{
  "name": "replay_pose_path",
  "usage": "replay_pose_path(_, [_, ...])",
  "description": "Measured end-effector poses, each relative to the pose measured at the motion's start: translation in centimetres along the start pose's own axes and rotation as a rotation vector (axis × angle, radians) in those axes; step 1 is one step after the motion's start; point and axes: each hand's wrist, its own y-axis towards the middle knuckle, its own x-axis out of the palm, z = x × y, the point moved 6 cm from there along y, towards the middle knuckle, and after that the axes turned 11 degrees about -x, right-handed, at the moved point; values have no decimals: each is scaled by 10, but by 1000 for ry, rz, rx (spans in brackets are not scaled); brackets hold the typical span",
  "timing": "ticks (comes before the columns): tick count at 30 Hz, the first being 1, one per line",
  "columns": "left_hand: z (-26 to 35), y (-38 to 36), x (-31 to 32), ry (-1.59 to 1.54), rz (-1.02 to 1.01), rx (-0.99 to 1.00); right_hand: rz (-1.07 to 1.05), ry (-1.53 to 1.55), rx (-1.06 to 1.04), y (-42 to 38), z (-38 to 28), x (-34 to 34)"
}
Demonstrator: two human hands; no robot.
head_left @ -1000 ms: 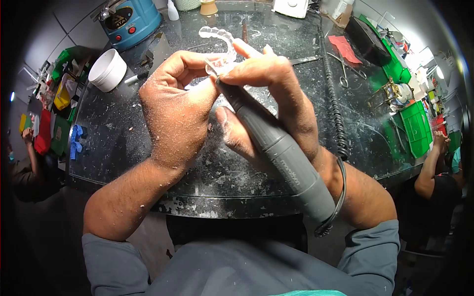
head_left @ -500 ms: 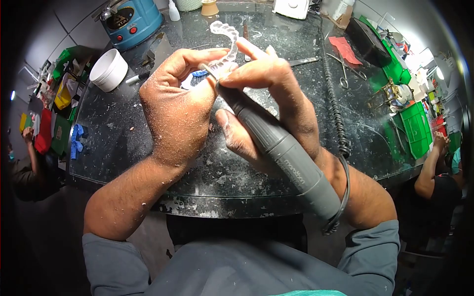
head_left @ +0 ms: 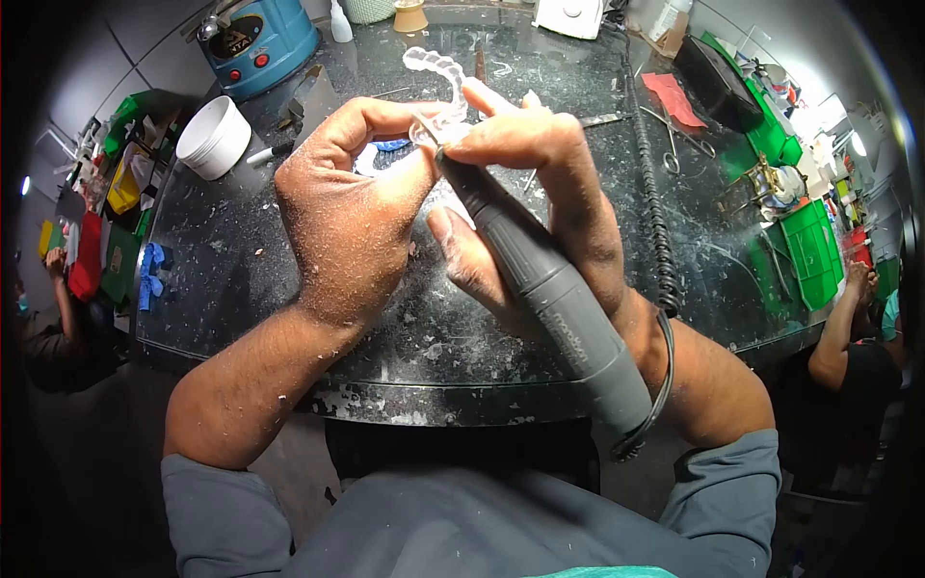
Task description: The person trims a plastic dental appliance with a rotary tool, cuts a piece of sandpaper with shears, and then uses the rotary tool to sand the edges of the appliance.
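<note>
A clear, curved dental splint [head_left: 440, 67] rises from between my hands. My left hand [head_left: 352, 197], dusted with pale particles, pinches its lower end between thumb and fingers. In my right hand [head_left: 559, 173] is a dark grey rotary handpiece [head_left: 554, 289], its thin tip pointing up and left at the splint's lower part. Whether the tip touches the splint cannot be made out. My right index finger rests near the front of the tool, and another fingertip is beside the splint. Fingers partly hide the splint's lower end.
A white tub [head_left: 214, 138] and a marker [head_left: 269, 153] lie left, behind them a blue machine [head_left: 258, 48]. At right are scissors [head_left: 673, 143], red material [head_left: 674, 98], a coiled cable [head_left: 655, 212] and a green tray [head_left: 811, 252]. Other people's arms show at both edges.
The splint's upper end has tilted slightly left and down. The handpiece's front has shifted a little right, while its rear end has moved slightly left.
</note>
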Motion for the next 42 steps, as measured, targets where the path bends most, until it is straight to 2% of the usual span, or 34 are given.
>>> replay_pose_path(3, [-1, 0, 0, -42, -22, -13, -26, -10, -14, -1, 0, 3])
replay_pose_path(6, [-2, 0, -1, 69, 14, -35, 25, 64, 32, -2, 3, 0])
replay_pose_path(8, [-3, 1, -1, -24, 17, -45, -88, -22, -19, 1, -4, 2])
replay_pose_path(11, [-3, 0, -1, 17, 25, -51, 37, 49, -39, -1, 3, 1])
replay_pose_path(15, [-5, 1, -2, 19, 6, -35, 21, 109, -98, 0, 3, 0])
replay_pose_path(17, [1, 0, 0, 85, 21, -7, 75, 235, 24, -2, 8, -1])
replay_pose_path(21, [-3, 2, -2, 116, 16, 24, 23, 143, -42, 1, 1, 0])
replay_pose_path(22, [-1, 2, -2, 127, 13, 21, 47, 250, 19, -1, 6, 1])
replay_pose_path(25, [-2, 2, 1, 74, 0, -6, 125, 184, 45, 2, 8, -6])
replay_pose_path(26, [-3, 2, 2, 10, -10, -29, 176, 202, 114, 3, 13, -9])
replay_pose_path(27, [-2, 2, 3, 9, -12, -28, 235, 208, 271, 5, 14, -13])
replay_pose_path(30, [-7, 1, 9, -247, -170, -132, 391, 399, 422, 0, 36, -23])
replay_pose_path(33, [-6, -3, 15, -306, -270, -146, 263, 391, 457, -2, 37, -27])
replay_pose_path(35, [-7, -5, 15, -327, -288, -190, 251, 399, 450, -2, 37, -30])
replay_pose_path(37, [-6, -6, 16, -191, -333, -211, 237, 414, 441, -1, 37, -30])
replay_pose_path(42, [-3, -2, 14, -335, -297, -162, 221, 425, 370, -2, 35, -22])
